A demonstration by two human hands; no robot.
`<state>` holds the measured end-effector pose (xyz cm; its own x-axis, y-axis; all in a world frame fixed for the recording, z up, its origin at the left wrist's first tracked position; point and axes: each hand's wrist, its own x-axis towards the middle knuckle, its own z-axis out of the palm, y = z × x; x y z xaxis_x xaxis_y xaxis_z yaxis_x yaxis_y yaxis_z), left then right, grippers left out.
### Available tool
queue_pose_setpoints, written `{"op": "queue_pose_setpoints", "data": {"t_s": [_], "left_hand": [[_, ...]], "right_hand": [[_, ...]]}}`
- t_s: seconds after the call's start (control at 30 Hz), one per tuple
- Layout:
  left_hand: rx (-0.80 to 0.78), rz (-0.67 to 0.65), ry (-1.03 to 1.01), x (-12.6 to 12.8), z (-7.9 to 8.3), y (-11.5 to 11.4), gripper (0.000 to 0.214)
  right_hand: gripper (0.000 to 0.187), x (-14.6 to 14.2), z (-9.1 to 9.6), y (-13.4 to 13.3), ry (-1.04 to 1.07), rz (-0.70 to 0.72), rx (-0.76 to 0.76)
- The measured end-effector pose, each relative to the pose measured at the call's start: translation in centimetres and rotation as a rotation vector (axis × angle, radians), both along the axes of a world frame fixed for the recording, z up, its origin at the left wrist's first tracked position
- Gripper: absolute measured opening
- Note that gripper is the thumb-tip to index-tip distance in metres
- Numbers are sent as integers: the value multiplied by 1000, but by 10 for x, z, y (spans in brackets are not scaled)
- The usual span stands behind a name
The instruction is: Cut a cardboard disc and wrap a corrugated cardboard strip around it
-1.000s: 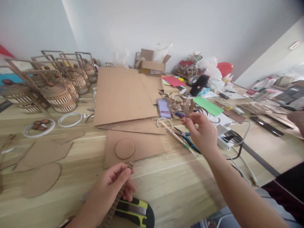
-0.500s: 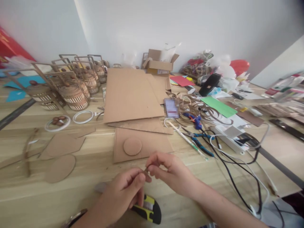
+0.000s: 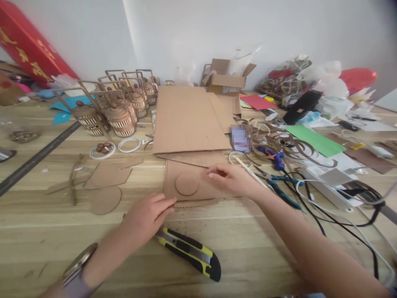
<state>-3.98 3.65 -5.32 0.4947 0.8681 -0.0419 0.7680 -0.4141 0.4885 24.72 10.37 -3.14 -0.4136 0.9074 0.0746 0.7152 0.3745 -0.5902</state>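
Observation:
My left hand [image 3: 150,217] reaches forward with its fingers stretched out. Its fingertips touch the left end of a narrow cardboard strip [image 3: 195,203] with a ridged edge, along the near side of a flat cardboard piece [image 3: 212,188]. On that piece lies a small cardboard disc [image 3: 186,183]. Over the right part of the piece is my right hand [image 3: 231,180], its fingers loosely bent and nothing visible in them. A yellow and black utility knife [image 3: 189,250] rests on the table just in front of my left hand, its blade end partly hidden by the wrist.
Larger cardboard sheets [image 3: 189,120] lie behind. Left are a cardboard oval [image 3: 106,200], white rings [image 3: 129,145] and lidded bamboo baskets [image 3: 119,120]. Right are pliers [image 3: 283,193], a blue glue gun [image 3: 274,157], a power strip [image 3: 330,192] and loose cables.
My hands, close together around a small brown piece before, have moved apart and forward to the cardboard. The utility knife is now more fully visible. The view has turned left.

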Motion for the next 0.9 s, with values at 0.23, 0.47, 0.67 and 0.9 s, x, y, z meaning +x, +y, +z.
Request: {"op": "queue_pose_setpoints", "data": {"t_s": [0.23, 0.47, 0.67, 0.9], "left_hand": [[245, -88, 215, 22, -9, 16, 29], [296, -49, 50, 19, -16, 17, 23], [280, 10, 53, 34, -28, 32, 17], [265, 51, 58, 37, -34, 40, 12]], "right_hand": [[34, -69, -22, 16, -95, -9, 26], [16, -50, 2, 15, 40, -12, -57], [12, -43, 6, -6, 167, 114, 13], [12, -48, -28, -11, 175, 103, 50]]}}
